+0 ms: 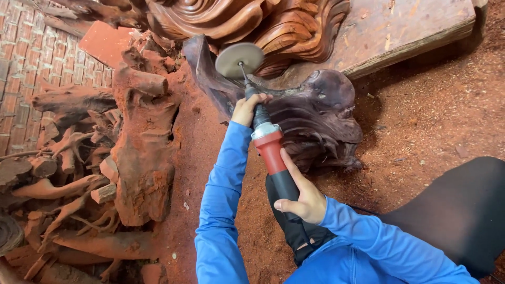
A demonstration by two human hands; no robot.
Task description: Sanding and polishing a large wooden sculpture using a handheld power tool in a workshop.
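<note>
Even, diffuse daylight, moderately bright, soft shadow under the dark carved wood block (321, 121), no glare, sanding disc (240, 59) slightly motion-blurred, centre sharp, mild wide-angle distortion at the edges, brick paving (31, 47) lines visibly curved.

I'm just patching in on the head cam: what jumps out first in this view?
Centre frame, both hands grip a red-and-black grinder: the left hand near its neck, the right hand on the rear handle. Its round disc sits at the dark carved wood piece. To the left lies a pile of dust-coated roots, and red sawdust covers the ground.
</note>
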